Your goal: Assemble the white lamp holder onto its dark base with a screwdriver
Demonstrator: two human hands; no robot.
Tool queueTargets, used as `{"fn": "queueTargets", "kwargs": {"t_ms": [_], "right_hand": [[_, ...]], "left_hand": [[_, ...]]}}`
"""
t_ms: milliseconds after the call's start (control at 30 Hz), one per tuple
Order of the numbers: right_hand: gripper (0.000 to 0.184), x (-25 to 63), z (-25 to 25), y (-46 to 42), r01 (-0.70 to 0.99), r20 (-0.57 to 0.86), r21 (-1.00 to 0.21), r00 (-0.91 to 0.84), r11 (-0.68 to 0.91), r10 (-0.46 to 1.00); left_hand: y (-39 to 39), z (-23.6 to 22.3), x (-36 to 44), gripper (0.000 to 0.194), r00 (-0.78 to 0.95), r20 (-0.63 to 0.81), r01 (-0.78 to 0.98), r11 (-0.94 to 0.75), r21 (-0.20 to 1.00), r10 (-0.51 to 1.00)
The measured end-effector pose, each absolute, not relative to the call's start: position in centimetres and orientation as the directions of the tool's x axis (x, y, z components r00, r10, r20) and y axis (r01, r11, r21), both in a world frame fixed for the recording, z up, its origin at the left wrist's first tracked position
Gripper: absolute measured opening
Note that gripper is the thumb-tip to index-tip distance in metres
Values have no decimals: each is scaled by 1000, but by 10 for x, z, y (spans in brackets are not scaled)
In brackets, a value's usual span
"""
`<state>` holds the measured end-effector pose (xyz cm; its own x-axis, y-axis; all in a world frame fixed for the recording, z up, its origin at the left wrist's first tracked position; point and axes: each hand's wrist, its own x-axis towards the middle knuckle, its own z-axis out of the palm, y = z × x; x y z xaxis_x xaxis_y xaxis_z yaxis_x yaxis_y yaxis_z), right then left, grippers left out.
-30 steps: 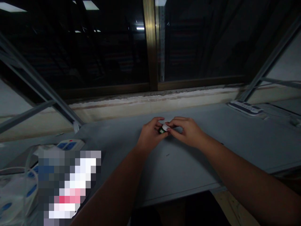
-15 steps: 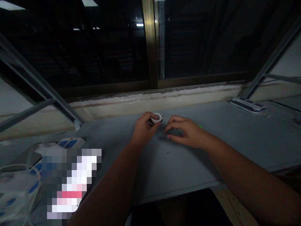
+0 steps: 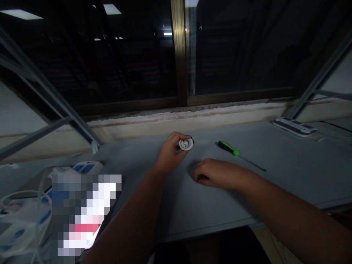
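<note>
While our left hand (image 3: 172,152) pinches the round white piece (image 3: 186,143) above the table (image 3: 214,205), our right hand (image 3: 210,172) curls low beside it, its fingertips' grip hidden; beyond our right hand lies a green-and-black screwdriver (image 3: 228,148), near a power strip (image 3: 294,127).

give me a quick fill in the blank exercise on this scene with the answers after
The small white-rimmed part is held in the person's ____ hand. The screwdriver has a black and ____ handle. Its shaft points toward the lower ____ of the picture. A brass-coloured upright divides the dark ____ beyond the table.

Missing words: left; green; right; window
</note>
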<state>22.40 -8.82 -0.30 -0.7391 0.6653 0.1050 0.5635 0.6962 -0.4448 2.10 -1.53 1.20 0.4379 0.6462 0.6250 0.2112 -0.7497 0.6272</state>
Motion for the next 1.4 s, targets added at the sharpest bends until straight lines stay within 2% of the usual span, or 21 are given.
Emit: {"fn": "queueTargets", "kwargs": {"t_ms": [200,267,333,433,500,600,733,833,933,1067,1133,1233,1300,1400], "right_hand": [[15,242,-6,-82,662,109,-441,-631,606,768],[16,247,-6,-80,667,113,-453,-615,591,780],[17,250,-7,-77,672,108,-468,-601,574,792],[18,252,-8,-73,687,103,-464,-584,558,805],[18,253,-10,-70,698,110,-455,-572,553,813],[18,255,-10,-66,707,123,-455,-552,541,825],[14,272,-4,-59,748,184,-434,-472,502,862],[27,299,2,-51,854,279,-378,-263,358,923],[44,324,-1,-42,925,212,-362,-36,112,977],[46,338,-14,-35,919,82,-393,11,22,997],[48,338,-16,-33,913,79,-409,13,21,997],[49,331,-9,-34,906,193,-417,14,70,981],[42,321,-1,-38,841,333,-494,-48,218,942],[34,298,7,-49,546,518,-654,-179,523,836]], "left_hand": [[-14,10,22,26,437,630,219,-756,617,642],[-13,8,24,28,410,619,197,-728,657,670],[-12,5,26,36,352,574,107,-641,760,739],[-10,4,29,54,262,423,-130,-403,906,867],[-8,6,28,60,241,319,-239,-262,935,917],[-6,10,25,59,213,254,-295,-185,937,944],[-4,10,23,58,225,267,-274,-202,940,937],[-4,7,23,54,274,344,-166,-308,937,898],[-7,6,23,42,395,430,-17,-462,887,812],[-12,7,24,34,470,455,52,-539,841,756],[-14,8,26,37,459,427,15,-487,873,779],[-14,9,29,50,397,305,-121,-280,952,866],[-14,10,31,56,361,217,-197,-154,968,907],[-13,12,33,55,331,153,-224,-80,971,931]]}}
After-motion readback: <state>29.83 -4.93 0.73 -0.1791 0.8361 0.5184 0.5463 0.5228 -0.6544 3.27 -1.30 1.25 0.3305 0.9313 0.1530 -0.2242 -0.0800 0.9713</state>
